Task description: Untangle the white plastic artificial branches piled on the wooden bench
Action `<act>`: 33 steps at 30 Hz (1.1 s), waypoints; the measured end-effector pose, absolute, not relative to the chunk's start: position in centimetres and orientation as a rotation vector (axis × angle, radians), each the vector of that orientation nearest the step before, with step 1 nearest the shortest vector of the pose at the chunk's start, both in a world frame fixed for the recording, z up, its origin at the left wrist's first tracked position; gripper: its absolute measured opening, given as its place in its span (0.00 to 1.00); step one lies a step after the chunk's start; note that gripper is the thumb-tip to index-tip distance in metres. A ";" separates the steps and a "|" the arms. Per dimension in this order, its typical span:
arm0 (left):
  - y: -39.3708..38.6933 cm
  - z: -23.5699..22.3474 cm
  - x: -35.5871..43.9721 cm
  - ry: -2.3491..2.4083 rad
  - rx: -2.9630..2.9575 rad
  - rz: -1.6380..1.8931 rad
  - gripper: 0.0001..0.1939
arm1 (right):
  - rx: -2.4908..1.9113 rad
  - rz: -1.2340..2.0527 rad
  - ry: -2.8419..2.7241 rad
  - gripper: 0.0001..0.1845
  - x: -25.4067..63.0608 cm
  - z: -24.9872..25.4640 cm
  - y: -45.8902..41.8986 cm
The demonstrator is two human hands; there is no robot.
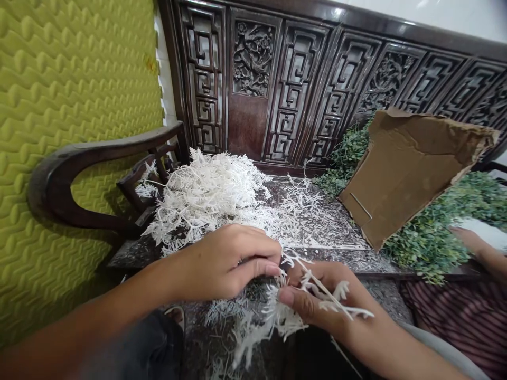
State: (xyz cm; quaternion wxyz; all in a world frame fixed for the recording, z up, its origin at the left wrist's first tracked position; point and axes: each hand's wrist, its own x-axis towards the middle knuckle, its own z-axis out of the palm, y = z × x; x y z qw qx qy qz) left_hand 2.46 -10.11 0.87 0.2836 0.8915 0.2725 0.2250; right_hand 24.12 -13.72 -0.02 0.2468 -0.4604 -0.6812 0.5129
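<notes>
A large heap of white, feathery dried sprigs lies on the dark mottled seat of a wooden bench. Loose white strands are scattered over the seat around it. Close to the front of the heap, my left hand pinches a white sprig between thumb and fingertips. My right hand grips the same sprig from the other side, its thumb below the stem. More white fronds hang beneath both hands.
A carved dark wood backrest and curved armrest border the seat, beside a padded yellow-green wall. Torn cardboard leans on green foliage. Another person's hand rests at the right.
</notes>
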 end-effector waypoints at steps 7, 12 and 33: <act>-9.3 1.1 2.5 0.804 2.562 0.648 0.13 | -1.119 1.488 -1.813 0.15 24.5 0.4 -12.6; -5.3 0.3 -2.3 1.478 2.446 1.058 0.13 | -0.941 1.699 -2.012 0.10 24.6 0.4 -14.3; -12.0 0.3 4.3 1.048 2.314 0.601 0.14 | -1.212 1.476 -1.713 0.20 23.1 0.3 -12.6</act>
